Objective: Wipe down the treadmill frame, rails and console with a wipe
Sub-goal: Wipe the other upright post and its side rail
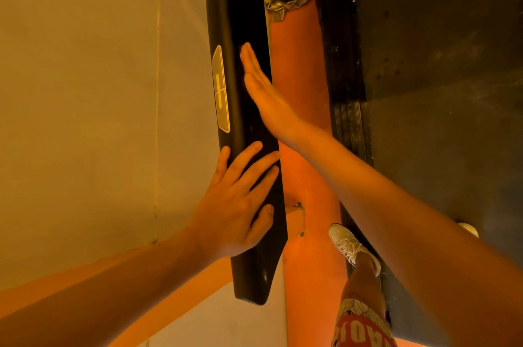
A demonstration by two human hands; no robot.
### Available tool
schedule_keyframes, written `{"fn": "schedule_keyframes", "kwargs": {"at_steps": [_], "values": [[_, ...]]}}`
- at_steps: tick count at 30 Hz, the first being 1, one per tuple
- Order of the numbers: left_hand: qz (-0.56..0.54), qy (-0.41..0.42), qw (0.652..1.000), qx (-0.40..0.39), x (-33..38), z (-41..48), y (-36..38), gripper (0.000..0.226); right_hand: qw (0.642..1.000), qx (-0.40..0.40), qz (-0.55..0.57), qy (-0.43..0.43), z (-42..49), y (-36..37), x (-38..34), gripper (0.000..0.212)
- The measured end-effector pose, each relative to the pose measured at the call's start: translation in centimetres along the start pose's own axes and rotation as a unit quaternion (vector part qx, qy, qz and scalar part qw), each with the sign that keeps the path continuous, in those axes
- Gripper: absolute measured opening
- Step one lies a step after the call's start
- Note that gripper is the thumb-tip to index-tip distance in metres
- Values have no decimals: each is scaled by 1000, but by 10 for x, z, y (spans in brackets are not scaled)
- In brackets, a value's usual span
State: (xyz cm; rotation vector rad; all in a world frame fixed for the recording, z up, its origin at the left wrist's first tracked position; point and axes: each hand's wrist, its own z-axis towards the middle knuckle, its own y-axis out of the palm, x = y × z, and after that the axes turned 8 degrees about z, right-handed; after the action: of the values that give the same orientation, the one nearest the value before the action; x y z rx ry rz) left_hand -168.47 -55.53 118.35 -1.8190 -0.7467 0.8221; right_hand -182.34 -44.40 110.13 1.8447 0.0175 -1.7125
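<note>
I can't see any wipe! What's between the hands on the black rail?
Bare black rail between left hand and right hand, beside the tip of a pale plate; nothing else, in the head view.

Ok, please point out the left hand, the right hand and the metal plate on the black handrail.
left hand [235,205], head view, back of the hand.
right hand [264,92], head view, middle, just below the fingers.
metal plate [220,89], head view, centre of the plate.

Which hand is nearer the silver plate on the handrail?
The right hand: its straight fingers lie alongside the silver plate on the black handrail. The left hand rests flat lower down, near the rail's end.
</note>
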Motion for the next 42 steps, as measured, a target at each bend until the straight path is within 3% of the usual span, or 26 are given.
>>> {"fn": "schedule_keyframes", "kwargs": {"at_steps": [3, 8, 14, 20, 25, 29, 32, 42], "values": [[-3, 1, 1000, 2, -1, 0, 0, 55, 999, -36, -19, 15, -1, -15, 11, 56], [-5, 3, 1000, 3, -1, 0, 0, 55, 999, -11, -21, 41, 0, -6, 5, 60], [-6, 8, 1000, 7, -1, 0, 0, 54, 1000, -16, 7, -10, -1, 3, 1, 62], [-8, 6, 1000, 5, -1, 0, 0, 53, 998, 6, -24, 52, -10, -6, 20, 60], [-8, 4, 1000, 10, -2, 0, 2, 53, 1000, -20, 2, -19, -14, 8, 8, 61], [-8, 4, 1000, 3, -1, -1, 1, 53, 999, -24, -9, 37, -35, -11, 49, 70], [-2, 1, 1000, 0, -2, 0, 1, 54, 997, -2, -17, 70, -38, -9, 59, 63], [-6, 14, 1000, -28, 19, -53, 7, 56, 996, -8, 20, 92, -41, -9, 50, 55]]}}
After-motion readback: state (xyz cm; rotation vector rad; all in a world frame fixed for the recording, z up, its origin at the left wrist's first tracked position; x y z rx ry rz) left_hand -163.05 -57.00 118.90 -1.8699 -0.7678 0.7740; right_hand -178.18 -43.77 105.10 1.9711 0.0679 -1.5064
